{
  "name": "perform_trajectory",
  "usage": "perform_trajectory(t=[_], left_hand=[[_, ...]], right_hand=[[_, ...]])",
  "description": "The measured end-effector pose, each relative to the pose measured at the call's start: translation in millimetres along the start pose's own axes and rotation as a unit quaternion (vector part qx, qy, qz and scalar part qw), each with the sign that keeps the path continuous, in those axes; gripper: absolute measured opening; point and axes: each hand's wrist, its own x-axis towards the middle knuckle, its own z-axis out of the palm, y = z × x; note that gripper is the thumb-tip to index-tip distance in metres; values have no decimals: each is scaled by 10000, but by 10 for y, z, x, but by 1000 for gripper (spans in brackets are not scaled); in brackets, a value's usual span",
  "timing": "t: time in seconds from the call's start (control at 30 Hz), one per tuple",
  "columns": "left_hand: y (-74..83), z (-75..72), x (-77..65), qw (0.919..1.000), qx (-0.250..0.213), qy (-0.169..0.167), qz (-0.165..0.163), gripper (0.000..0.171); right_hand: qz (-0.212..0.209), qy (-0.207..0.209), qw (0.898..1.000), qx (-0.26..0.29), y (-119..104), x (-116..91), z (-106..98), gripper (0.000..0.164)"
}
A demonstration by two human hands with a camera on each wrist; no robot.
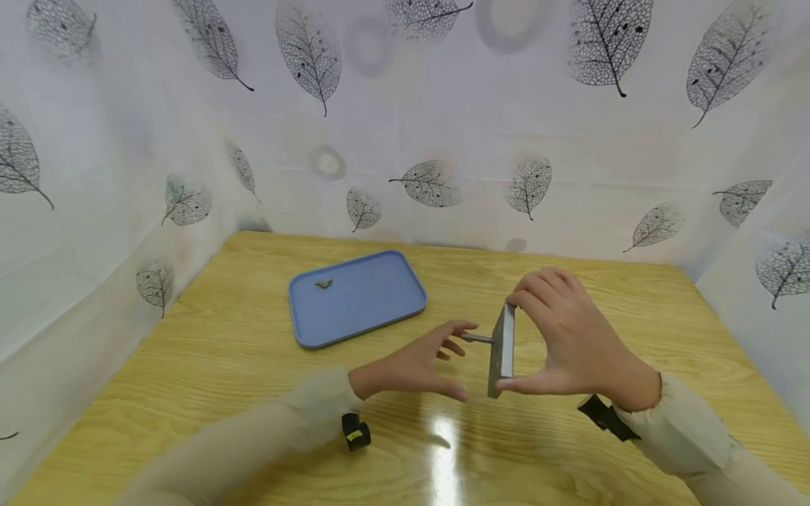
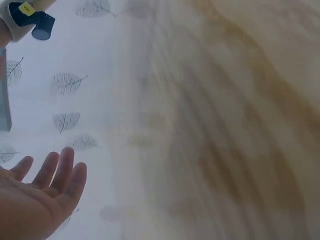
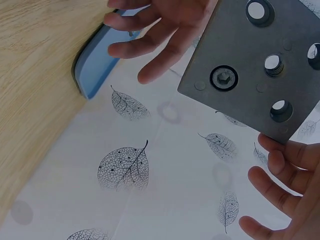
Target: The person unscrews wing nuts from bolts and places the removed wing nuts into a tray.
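Observation:
My right hand holds a grey square metal plate upright by its edges, thumb below and fingers above. Several round holes pass through the plate, and a socket-head bolt sits in one of them. Out of the plate's left face sticks the bolt's shank, pointing at my left hand. That hand has its fingers spread and relaxed around the shank's tip; whether a fingertip touches it I cannot tell. In the left wrist view the left palm shows with nothing in it.
A blue tray lies on the wooden table at the back left. On it rests a small brass-coloured wing nut. White cloth with leaf prints hangs behind the table and along both sides.

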Motion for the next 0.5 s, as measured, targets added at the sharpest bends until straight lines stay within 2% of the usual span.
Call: perform_trajectory(t=[0.1, 0.2, 0.27, 0.37, 0.5], left_hand=[[3, 116, 88, 9977, -629, -258, -4, 93], [12, 219, 162, 9946, -972, -326, 157, 97], [27, 268, 194, 9946, -971, -246, 275, 99], [45, 306, 216, 9963, -737, 23, 451, 98], [55, 303, 218, 9963, -669, 231, 493, 94]], right_hand=[[-36, 68, 10000, 13, -4, 12, 4, 85], [-32, 80, 10000, 17, -7, 20, 6, 85], [-18, 87, 10000, 39, -9, 22, 8, 85], [29, 100, 9999, 78, -8, 18, 13, 85], [181, 66, 9997, 168, -1, -3, 16, 86]])
